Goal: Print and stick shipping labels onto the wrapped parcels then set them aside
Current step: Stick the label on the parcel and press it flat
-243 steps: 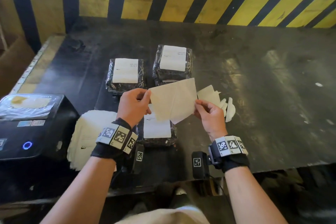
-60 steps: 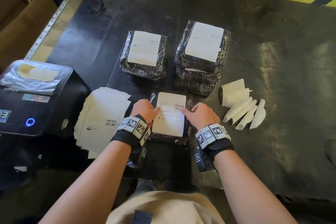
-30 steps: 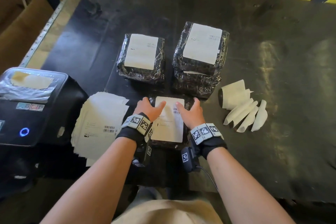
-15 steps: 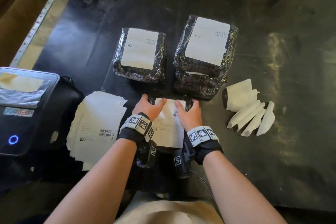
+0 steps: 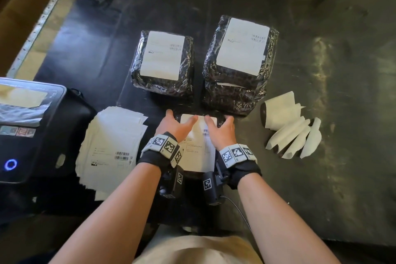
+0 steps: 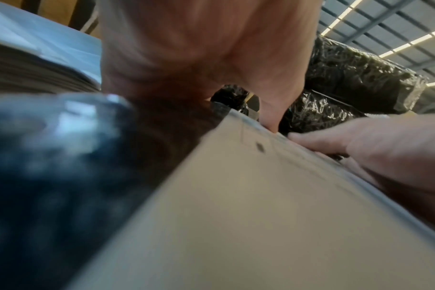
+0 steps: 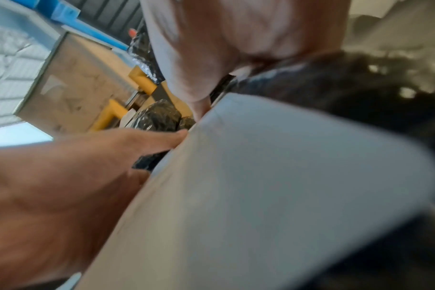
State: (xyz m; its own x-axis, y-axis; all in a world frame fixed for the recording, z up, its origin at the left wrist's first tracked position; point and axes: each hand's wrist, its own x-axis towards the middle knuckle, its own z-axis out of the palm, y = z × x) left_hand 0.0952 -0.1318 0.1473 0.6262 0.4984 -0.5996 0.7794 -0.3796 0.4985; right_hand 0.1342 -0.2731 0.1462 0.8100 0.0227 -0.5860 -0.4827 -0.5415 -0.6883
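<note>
At 6 o'clock, nearest the person, the black film-wrapped parcel [image 5: 220, 121] lies on the dark desk [image 5: 321, 178] under its white rectangular shipping label [image 5: 198, 152]. The left hand [image 5: 174, 125] and right hand [image 5: 218, 128] lie flat on the label, fingers extended, gripping nothing. Judged step: smoothing. Press outward from the centre to the edges, expelling creases. At 12 o'clock stand the other labelled wrapped parcels [image 5: 164, 62].
</note>
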